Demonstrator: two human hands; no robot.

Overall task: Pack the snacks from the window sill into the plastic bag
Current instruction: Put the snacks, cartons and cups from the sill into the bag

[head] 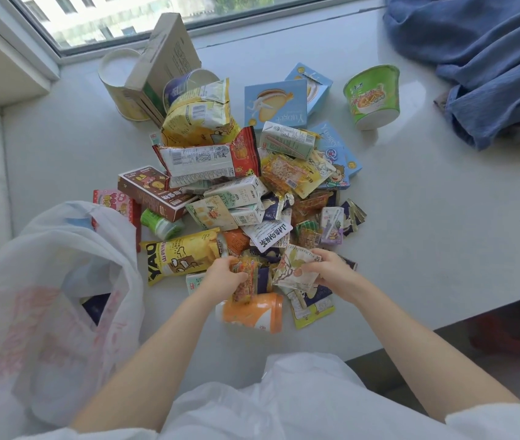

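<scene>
A: Where's the open room around the snack pile (246, 185)?

B: Right of the pile the white window sill (442, 217) is bare and smooth up to its near edge; only a green instant noodle cup (372, 95) stands out there, tipped, with crumpled blue cloth (490, 58) beyond it.

A: And the plastic bag (49, 296)?

B: Left of the pile, thin, translucent white, pink print, mouth gaping toward the pile, touching a pink box.

A: The hands?

B: At the pile's near edge. The left hand (225, 276) is closed around crinkly orange wrapped snacks (246, 281), above an orange cylindrical tub (253, 312). The right hand (331, 269) pinches a flat cream packet with a floral print (296, 268).

A: Behind the pile?

B: A cardboard carton (163, 61) leaning beside a round paper tub (119, 81).
</scene>
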